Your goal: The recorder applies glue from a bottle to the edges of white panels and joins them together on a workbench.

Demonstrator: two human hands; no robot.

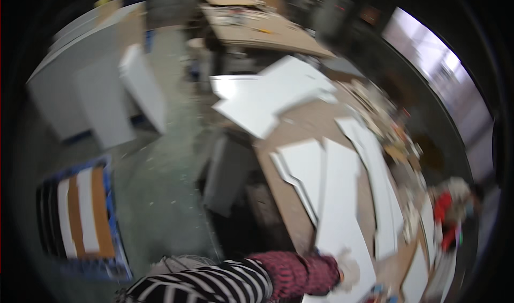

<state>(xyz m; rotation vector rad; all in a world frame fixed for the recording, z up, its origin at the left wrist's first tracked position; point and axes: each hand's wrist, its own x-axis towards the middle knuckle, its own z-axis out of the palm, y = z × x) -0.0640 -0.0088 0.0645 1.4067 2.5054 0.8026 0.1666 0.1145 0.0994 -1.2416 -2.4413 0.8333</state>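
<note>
My left arm, in a black-and-white striped sleeve with a dark red checked cuff cover, reaches in from the lower edge toward the right. At its end my left hand (349, 271), in what looks like a pale glove, is over a long white panel (337, 206) on the workbench and seems to touch it. Motion blur hides its fingers. A narrower white panel (301, 169) lies just left of the long one, and notched white strips (377, 196) lie to its right. My right hand is out of view.
More white panels (273, 94) overlap at the bench's (286, 212) far end. Scraps (383, 110) and red items (444, 209) crowd its right side. Behind stands a cluttered table (257, 30). Large boards (75, 88) lean at left, near stacked strips on a blue pallet (120, 249).
</note>
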